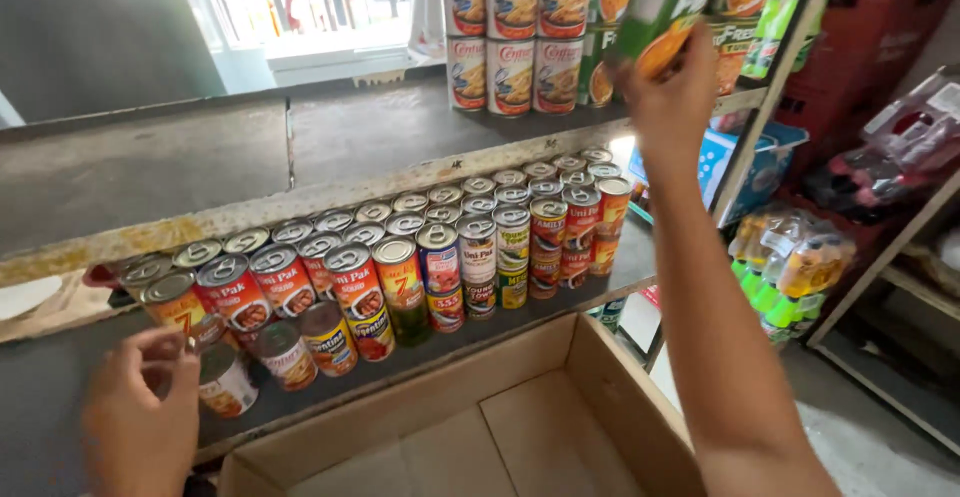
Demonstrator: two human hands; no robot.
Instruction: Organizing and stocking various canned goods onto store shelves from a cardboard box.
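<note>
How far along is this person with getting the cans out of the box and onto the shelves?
Mostly done, it seems. The cardboard box shows only bare bottom where visible, and two-tier rows of cans line the counter. In hand: the right hand lifts a green can toward the stacked cans on the upper shelf. The left hand is beside a small can; a few loose cans near it look unsorted.

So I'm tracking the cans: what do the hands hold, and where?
Right hand grips a green can by its lower end. Left hand holds nothing clearly.
</note>
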